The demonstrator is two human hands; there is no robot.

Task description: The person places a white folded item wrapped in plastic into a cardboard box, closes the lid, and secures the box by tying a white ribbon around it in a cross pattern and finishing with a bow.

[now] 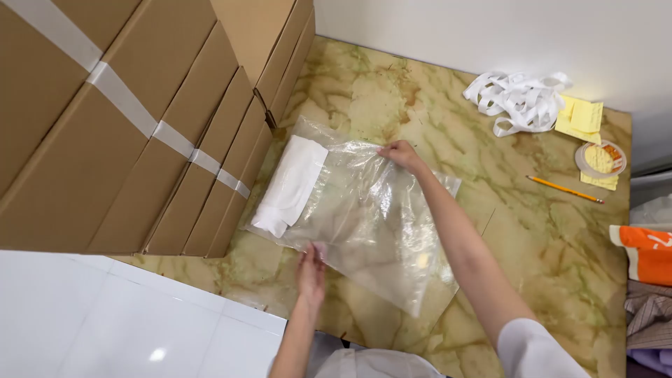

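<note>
The left hand pinches the near edge of a large clear plastic bag, fingers closed on the film. The right hand grips the bag's far edge in the same way, its bare forearm stretched across the bag from the near right. Between the two hands the bag lies flat and wrinkled on the green-veined marble surface. A folded white cloth sits at the bag's left end — whether fully inside the film I cannot tell.

Just left of the bag stand stacked brown cardboard boxes, one crossed by a strip of clear tape. Well apart at the far right lie a tangle of white strapping, yellow paper notes, a roll of clear tape and a yellow pencil — and an orange-and-white fabric item at the right edge.
</note>
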